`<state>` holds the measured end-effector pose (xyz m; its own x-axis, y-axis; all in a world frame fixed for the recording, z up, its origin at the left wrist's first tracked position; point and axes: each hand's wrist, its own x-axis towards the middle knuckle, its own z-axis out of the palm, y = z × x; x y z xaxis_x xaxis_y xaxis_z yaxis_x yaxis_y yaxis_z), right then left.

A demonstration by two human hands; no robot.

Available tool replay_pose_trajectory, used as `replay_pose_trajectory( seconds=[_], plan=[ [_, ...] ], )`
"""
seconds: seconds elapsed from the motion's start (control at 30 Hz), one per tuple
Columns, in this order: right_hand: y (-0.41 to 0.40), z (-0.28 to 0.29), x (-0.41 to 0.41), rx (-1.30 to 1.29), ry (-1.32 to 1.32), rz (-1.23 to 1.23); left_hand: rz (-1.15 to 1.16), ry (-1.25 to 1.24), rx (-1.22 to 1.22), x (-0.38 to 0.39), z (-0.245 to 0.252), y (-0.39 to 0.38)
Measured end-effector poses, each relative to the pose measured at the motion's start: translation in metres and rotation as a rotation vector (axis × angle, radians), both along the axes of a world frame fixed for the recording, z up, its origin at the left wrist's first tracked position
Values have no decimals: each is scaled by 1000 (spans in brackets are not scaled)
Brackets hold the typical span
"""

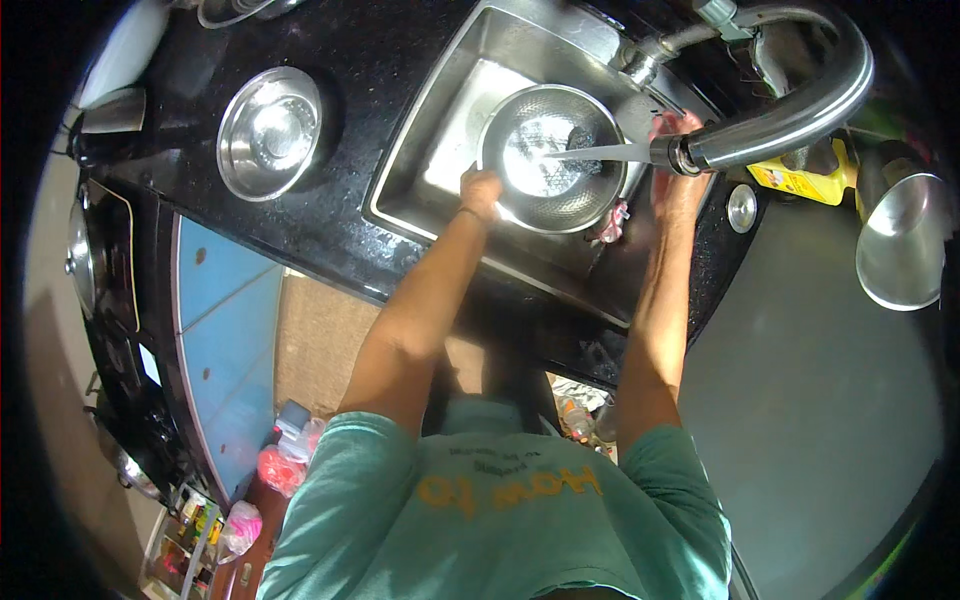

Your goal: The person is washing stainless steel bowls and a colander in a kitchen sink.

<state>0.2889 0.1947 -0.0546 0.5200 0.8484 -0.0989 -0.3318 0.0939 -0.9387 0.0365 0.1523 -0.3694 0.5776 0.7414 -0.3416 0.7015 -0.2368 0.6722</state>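
A round metal bowl with a dimpled wall [553, 214] is in the stainless steel sink [420, 176], under the curved metal faucet [787, 135]. Water runs from the spout into the bowl. My left hand [481, 193] grips the bowl's rim at its near left side. Beside the spout, my right hand [677, 169] is raised near the faucet's base, partly hidden by the spout; whether it holds anything cannot be told. A small pink and white packet [615, 223] lies in the sink by the bowl's right edge.
On the black countertop [360, 97], a shallow metal bowl [270, 135] stands left of the sink. To the right are a small metal dish [742, 208], a yellow bottle [814, 176] and a tall metal vessel [900, 247]. A stove [112, 247] is at the far left.
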Motion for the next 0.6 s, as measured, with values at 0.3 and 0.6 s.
replay_pose_trajectory(
  seconds=[0.3,0.6],
  plan=[
    [-45,-111,-61,-576,-1517,506,1144,-582,-848,24,126,11],
    [-3,-170,-90,-31,-1365,443,1118,-411,-1087,15,180,16]
  ],
)
